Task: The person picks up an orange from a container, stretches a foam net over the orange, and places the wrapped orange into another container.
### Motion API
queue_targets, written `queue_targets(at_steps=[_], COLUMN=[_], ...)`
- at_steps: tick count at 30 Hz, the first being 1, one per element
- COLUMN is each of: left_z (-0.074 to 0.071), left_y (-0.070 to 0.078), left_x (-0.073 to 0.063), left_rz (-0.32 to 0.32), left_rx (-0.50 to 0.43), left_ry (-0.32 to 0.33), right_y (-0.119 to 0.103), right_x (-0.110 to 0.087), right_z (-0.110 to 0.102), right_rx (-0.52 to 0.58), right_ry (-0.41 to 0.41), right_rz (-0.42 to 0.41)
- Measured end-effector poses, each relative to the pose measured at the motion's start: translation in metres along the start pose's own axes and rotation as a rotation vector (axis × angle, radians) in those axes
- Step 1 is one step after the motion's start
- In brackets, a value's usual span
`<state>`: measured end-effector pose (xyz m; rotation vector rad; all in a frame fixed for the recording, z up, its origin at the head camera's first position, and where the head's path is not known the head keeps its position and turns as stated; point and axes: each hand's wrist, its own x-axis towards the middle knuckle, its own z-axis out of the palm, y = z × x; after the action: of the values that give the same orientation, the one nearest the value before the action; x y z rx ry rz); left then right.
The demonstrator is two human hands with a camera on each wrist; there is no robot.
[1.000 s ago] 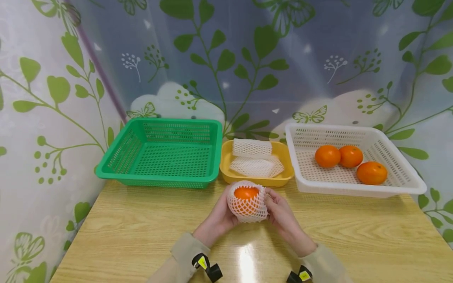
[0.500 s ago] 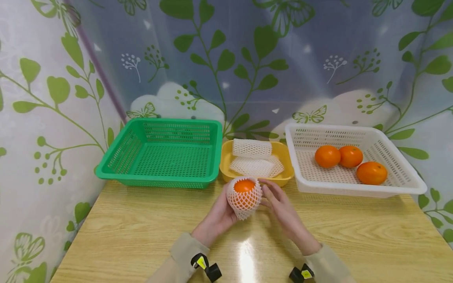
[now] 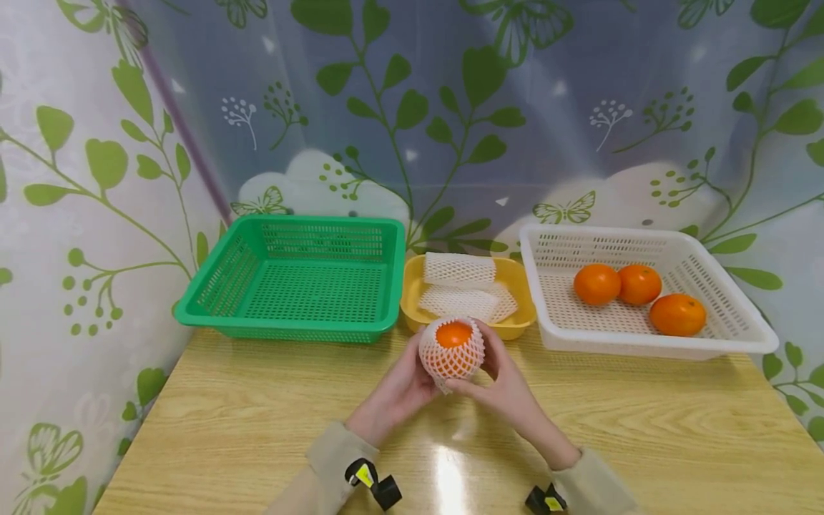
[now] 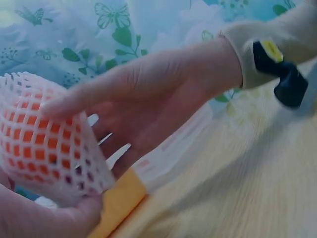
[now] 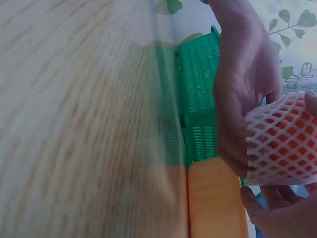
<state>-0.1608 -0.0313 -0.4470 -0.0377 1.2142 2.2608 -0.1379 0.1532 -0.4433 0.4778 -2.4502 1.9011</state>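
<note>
An orange (image 3: 453, 334) in a white foam net sleeve (image 3: 453, 361) is held up over the table by both hands, its top bare in the sleeve's opening. My left hand (image 3: 395, 379) grips it from the left. My right hand (image 3: 508, 386) grips it from the right, its thumb near the sleeve's lower end. In the left wrist view the right hand (image 4: 148, 89) lays its thumb on the mesh. The left hand (image 5: 245, 74) shows behind the sleeve in the right wrist view, the right hand (image 5: 287, 215) below. Some fingers are hidden behind the fruit.
A yellow tray (image 3: 412, 315) with foam sleeves (image 3: 458, 270) stands just behind the hands. Left of it is a green basket (image 3: 290, 330). To the right, a white basket (image 3: 644, 345) contains three oranges (image 3: 677, 315). All stand on a wooden table (image 3: 257, 400).
My right hand briefly loosened from the sleeve, then took hold again with its thumb lower on the front. The sleeved orange has risen slightly and turned, its lower end gathering narrower.
</note>
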Motion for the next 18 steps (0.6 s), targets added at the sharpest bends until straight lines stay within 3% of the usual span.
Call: queue_targets(at_steps=[4,7,11,15,18], left_z=[-0.002,-0.002,0.002,0.005,0.006], left_y=[0.004,0.009,0.016,0.015,0.012], left_x=[0.000,-0.001,-0.003,-0.008,-0.009], left_rz=[0.057,0.165,0.295,0.319,0.311], left_rx=[0.177,0.317,0.485,0.616,0.650], left_ry=[0.027,0.048,0.012,-0.041,-0.054], right_y=[-0.001,-0.003,-0.003,-0.001,0.001], right_x=[0.001,0.002,0.003,0.003,0.003], right_z=[-0.004,-0.006,-0.008,-0.007,-0.005], right_rx=[0.076,0.138,0.165,0.136,0.090], right_ry=[0.029,0.038,0.036,0.012,-0.012], right_rz=[0.040,0.079,0.119,0.084,0.056])
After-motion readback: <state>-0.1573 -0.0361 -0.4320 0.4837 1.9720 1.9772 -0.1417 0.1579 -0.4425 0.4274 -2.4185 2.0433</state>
